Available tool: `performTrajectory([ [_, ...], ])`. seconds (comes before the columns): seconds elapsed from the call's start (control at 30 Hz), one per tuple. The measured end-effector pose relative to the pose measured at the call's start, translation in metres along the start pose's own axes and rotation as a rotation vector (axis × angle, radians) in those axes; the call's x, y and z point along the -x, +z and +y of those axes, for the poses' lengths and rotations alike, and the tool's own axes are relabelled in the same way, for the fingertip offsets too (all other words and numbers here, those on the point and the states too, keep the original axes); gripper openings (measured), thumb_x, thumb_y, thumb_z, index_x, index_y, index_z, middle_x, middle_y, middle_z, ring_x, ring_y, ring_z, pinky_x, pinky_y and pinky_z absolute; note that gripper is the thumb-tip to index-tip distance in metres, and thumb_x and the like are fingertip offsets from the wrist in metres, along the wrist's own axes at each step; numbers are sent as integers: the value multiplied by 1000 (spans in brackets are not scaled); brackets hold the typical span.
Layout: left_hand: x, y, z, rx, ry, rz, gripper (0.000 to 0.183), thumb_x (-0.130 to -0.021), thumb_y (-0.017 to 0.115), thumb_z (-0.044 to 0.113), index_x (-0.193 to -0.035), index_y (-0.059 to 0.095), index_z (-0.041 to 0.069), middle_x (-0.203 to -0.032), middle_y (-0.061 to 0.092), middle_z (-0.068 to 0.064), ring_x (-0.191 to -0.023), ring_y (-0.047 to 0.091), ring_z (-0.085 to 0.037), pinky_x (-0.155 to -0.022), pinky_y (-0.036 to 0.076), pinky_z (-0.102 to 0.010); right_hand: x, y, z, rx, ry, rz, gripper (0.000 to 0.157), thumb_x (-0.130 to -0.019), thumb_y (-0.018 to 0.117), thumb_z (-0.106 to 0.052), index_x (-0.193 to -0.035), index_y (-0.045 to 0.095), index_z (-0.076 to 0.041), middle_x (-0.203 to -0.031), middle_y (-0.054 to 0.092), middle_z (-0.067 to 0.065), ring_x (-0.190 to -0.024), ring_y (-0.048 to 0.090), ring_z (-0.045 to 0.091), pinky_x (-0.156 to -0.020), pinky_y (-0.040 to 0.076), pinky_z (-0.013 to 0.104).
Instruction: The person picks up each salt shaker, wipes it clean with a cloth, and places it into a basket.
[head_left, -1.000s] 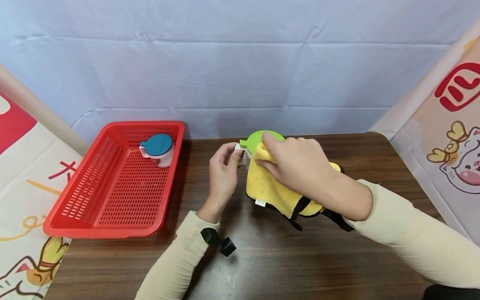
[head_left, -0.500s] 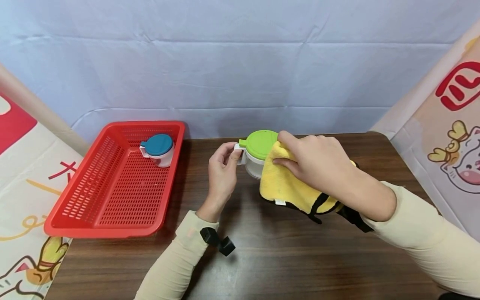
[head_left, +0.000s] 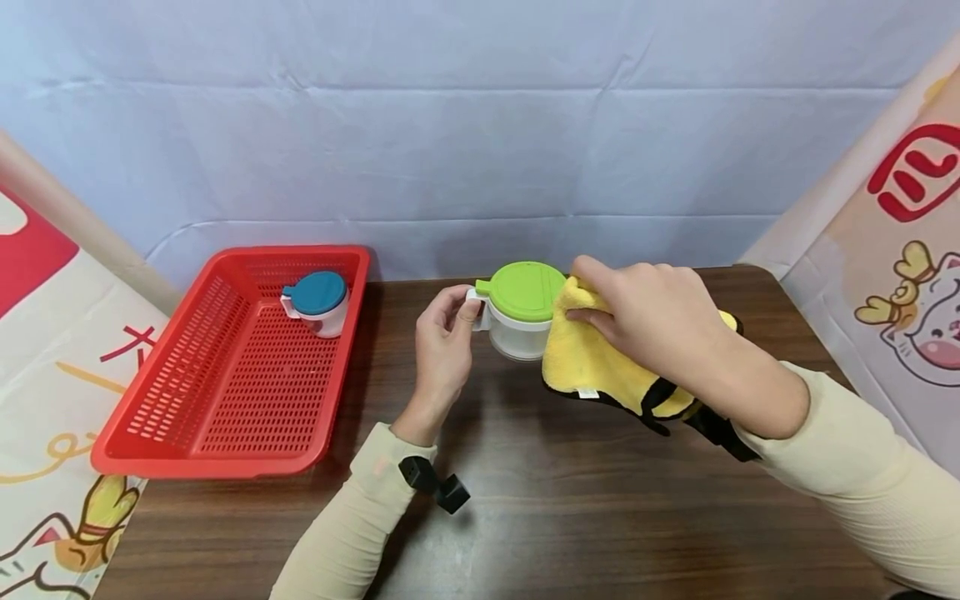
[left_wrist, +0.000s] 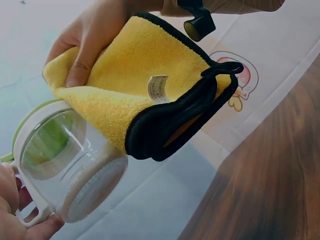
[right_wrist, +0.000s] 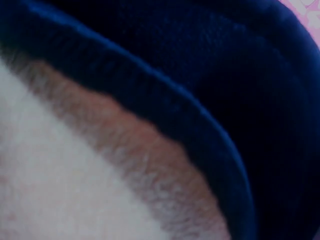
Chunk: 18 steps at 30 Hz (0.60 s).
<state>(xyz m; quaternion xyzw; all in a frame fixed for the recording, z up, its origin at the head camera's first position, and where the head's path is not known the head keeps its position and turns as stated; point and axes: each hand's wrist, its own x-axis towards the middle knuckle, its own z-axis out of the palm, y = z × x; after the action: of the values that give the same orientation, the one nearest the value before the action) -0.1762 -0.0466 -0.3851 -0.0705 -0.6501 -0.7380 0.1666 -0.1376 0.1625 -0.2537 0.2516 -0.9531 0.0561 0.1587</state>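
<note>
Got a green-lidded jar (head_left: pixel 521 310) held up over the brown table (head_left: pixel 600 517). Pinched by its white handle (head_left: pixel 475 295), on the jar's left, between thumb and fingers of the left hand (head_left: pixel 444 346). Right of the jar, a yellow cloth (head_left: pixel 600 354) gripped in the right hand (head_left: pixel 652 317); touching or not, can't tell. Well left of the jar, a red basket (head_left: pixel 210 465) with a blue-lidded jar (head_left: pixel 318 300) inside.

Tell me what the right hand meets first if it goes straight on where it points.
Most likely the green-lidded jar, held by the left hand. The yellow cloth pinched in the right hand would lead; it overlaps the jar in view, though whether they touch is unclear.
</note>
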Motion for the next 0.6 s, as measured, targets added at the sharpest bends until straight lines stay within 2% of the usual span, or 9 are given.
performTrajectory([
  [0.6, -1, -1, -1, 19, 10, 20, 16, -98, 65, 0, -110, 68, -9, -101, 70, -17, -87, 64, -10, -81, 52, -25, -6, 6, 9, 37, 49, 45, 38, -89, 80, -24, -83, 43, -16, -49, 32, -2, -44, 36, 23, -38, 28, 36],
])
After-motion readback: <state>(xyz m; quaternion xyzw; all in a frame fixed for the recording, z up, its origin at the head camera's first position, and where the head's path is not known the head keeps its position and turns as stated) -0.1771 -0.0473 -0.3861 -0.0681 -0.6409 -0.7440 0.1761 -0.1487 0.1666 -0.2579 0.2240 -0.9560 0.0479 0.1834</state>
